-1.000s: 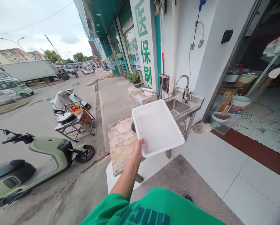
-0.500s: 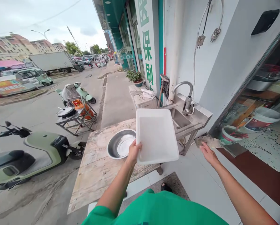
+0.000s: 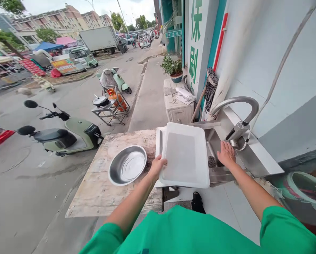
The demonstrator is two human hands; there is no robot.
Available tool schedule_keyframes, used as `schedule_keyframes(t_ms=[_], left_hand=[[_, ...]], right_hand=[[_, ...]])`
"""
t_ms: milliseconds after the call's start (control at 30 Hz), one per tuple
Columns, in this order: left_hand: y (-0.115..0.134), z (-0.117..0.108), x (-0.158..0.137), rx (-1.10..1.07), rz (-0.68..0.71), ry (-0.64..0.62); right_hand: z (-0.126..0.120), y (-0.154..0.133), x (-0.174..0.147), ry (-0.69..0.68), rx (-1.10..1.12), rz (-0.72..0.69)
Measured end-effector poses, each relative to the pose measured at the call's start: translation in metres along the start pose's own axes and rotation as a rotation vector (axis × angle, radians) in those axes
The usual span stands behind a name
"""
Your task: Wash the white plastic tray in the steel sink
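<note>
left hand [image 3: 158, 165], arm outstretched, grips white tray [image 3: 185, 157] by its 9 o'clock edge over the sink [image 3: 216, 144]; right hand [image 3: 226, 153] rests open, palm-down, at the tray's 3 o'clock, below the faucet [image 3: 237, 106].

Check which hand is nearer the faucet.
Right. The right hand reaches over the sink just below the faucet base; the left hand grips the white tray edge, well off to the left.

On your desk [image 3: 105, 190], the bowl [image 3: 127, 164] sits at eleven o'clock. The tray [image 3: 185, 158] lies at twelve, partly over the sink [image 3: 242, 158]. The faucet [image 3: 237, 116] stands at one, behind the sink; the scooter [image 3: 65, 134] is parked at ten.
</note>
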State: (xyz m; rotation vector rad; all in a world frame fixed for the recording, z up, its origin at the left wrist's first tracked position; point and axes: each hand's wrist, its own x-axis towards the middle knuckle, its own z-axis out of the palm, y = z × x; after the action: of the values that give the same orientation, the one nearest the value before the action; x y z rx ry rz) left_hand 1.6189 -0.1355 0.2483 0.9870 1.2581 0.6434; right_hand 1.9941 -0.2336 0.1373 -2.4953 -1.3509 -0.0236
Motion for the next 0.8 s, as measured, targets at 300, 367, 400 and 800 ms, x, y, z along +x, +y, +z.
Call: schedule_keyframes(t_ms=[300,367,400,800], left_hand=[[0.034,0.076,0.025,-0.068,-0.080,0.096],[0.038,0.083,0.033,-0.096,-0.086,0.097],[0.038,0.086,0.038,-0.117,-0.089,0.096],[0.017,0.103,0.073,-0.220,-0.132,-0.053]], right_hand=[[-0.005,0.035,0.057,0.170,0.520,0.131],[-0.010,0.041,0.060,0.268,0.742,0.281],[-0.013,0.043,0.061,0.309,0.861,0.353],[-0.022,0.055,0.052,0.274,0.889,0.378]])
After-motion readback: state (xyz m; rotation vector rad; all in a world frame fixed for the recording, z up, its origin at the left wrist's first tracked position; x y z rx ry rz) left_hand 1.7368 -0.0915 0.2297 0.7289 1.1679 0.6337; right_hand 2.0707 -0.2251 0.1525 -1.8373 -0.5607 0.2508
